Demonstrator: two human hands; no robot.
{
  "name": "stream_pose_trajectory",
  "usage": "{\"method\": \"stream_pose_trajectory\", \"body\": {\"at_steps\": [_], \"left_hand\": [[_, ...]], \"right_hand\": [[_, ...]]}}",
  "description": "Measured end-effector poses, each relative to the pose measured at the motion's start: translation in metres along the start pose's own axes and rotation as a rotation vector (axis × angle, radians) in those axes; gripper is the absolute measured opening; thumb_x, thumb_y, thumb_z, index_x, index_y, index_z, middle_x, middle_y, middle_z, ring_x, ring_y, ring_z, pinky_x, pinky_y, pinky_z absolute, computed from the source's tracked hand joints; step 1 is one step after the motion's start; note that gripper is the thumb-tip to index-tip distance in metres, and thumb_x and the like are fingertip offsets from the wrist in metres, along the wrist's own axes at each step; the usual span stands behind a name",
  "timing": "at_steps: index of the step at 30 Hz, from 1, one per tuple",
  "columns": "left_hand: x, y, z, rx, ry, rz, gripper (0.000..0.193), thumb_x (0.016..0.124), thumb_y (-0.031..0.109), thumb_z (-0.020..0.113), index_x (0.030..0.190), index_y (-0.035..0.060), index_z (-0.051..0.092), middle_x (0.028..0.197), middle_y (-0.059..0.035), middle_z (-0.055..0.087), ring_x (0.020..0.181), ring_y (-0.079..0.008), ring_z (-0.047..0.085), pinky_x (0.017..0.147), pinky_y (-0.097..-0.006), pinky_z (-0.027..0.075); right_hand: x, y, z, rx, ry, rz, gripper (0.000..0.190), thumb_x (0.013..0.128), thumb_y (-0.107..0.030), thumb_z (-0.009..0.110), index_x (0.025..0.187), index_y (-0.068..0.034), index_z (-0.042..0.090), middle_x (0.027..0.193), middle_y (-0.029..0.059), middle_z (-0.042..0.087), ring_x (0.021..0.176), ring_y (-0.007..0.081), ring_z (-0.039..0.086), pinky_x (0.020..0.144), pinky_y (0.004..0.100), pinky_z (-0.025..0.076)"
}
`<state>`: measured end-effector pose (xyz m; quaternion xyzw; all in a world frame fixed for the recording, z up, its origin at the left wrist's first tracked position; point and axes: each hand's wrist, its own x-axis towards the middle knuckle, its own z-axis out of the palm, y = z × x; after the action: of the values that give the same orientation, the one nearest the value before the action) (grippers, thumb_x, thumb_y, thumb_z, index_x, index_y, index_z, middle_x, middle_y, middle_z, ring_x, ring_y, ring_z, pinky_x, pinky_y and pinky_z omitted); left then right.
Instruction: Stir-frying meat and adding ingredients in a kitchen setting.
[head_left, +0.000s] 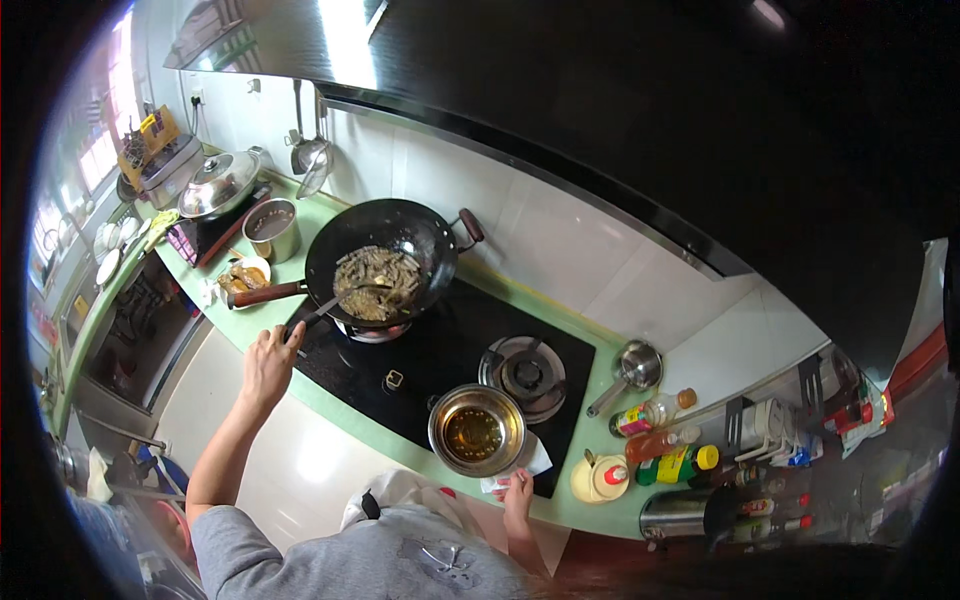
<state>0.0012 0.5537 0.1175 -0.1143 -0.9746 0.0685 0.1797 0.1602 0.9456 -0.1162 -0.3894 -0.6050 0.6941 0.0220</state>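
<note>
My left hand (270, 361) grips the black handle of a metal wok spatula (330, 304). Its blade reaches into a mass of cooked grey-brown strips of food (379, 277) in a black wok (330, 232). The wok sits on the left burner, its wooden handle (266, 295) pointing left, just above my left hand. Low at the counter's front edge, my right hand (516, 495) holds a white sheet (536, 456), perhaps paper towel or cloth, that lies beside and partly under a steel pot (435, 442). Golden liquid, apparently oil, fills the pot's bottom.
Right of the pot is the uncovered burner (527, 371); a steel ladle (637, 366) lies behind it. Sauce bottles (675, 465) and a cream jar (589, 480) crowd the right counter. At left are a plate of food (247, 276), a steel container (274, 225) and a lidded pan (217, 184).
</note>
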Motion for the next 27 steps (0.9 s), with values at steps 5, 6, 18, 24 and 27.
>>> {"method": "stream_pose_trajectory", "body": {"at_steps": [5, 6, 18, 24, 27], "left_hand": [[-0.006, 0.004, -0.008, -0.008, 0.1, -0.002, 0.043, 0.071, 0.003, 0.049, 0.112, 0.0144, 0.052, 0.084, -0.0071, 0.052, 0.066, -0.0206, 0.05, 0.056, -0.0302, 0.044], [-0.006, 0.006, -0.016, -0.013, 0.157, 0.0, 0.044, 0.071, 0.002, 0.05, 0.113, 0.0141, 0.051, 0.086, -0.0067, 0.053, 0.067, -0.0202, 0.051, 0.057, -0.0301, 0.044], [-0.058, 0.02, 0.037, -0.433, -0.038, -0.322, 0.017, 0.077, 0.016, 0.055, 0.078, 0.0032, 0.043, 0.066, -0.0178, 0.051, 0.06, -0.036, 0.052, 0.052, -0.0425, 0.039], [-0.069, 0.027, 0.032, -0.682, -0.09, -0.503, 0.018, 0.075, 0.015, 0.057, 0.075, 0.0005, 0.047, 0.055, -0.0145, 0.049, 0.051, -0.0305, 0.049, 0.049, -0.0366, 0.038], [-0.081, 0.027, 0.04, -0.869, -0.06, -0.64, 0.017, 0.075, 0.015, 0.057, 0.073, -0.0005, 0.049, 0.052, -0.0105, 0.048, 0.047, -0.0211, 0.048, 0.047, -0.0322, 0.038]], "right_hand": [[-0.002, -0.009, 0.003, 0.014, 0.012, -0.017, 0.035, 0.086, -0.024, 0.041, 0.113, -0.003, 0.034, 0.074, 0.0133, 0.057, 0.044, 0.0178, 0.054, 0.035, 0.0235, 0.039], [-0.001, -0.009, 0.002, 0.025, 0.004, -0.014, 0.035, 0.086, -0.024, 0.042, 0.112, -0.003, 0.034, 0.075, 0.0131, 0.057, 0.045, 0.0176, 0.054, 0.036, 0.0232, 0.038], [0.007, -0.033, 0.017, -0.264, -0.215, 0.191, 0.032, 0.085, -0.034, 0.041, 0.087, -0.003, 0.048, 0.067, 0.011, 0.059, 0.045, 0.0145, 0.054, 0.037, 0.0223, 0.038], [0.015, -0.023, 0.016, -0.384, -0.208, 0.03, 0.03, 0.083, -0.024, 0.041, 0.074, 0.002, 0.052, 0.057, 0.012, 0.058, 0.04, 0.0119, 0.049, 0.037, 0.0231, 0.036], [0.016, -0.016, 0.02, -0.388, -0.2, 0.013, 0.029, 0.081, -0.022, 0.041, 0.068, 0.002, 0.052, 0.055, 0.012, 0.057, 0.04, 0.012, 0.049, 0.036, 0.0232, 0.036]]}}
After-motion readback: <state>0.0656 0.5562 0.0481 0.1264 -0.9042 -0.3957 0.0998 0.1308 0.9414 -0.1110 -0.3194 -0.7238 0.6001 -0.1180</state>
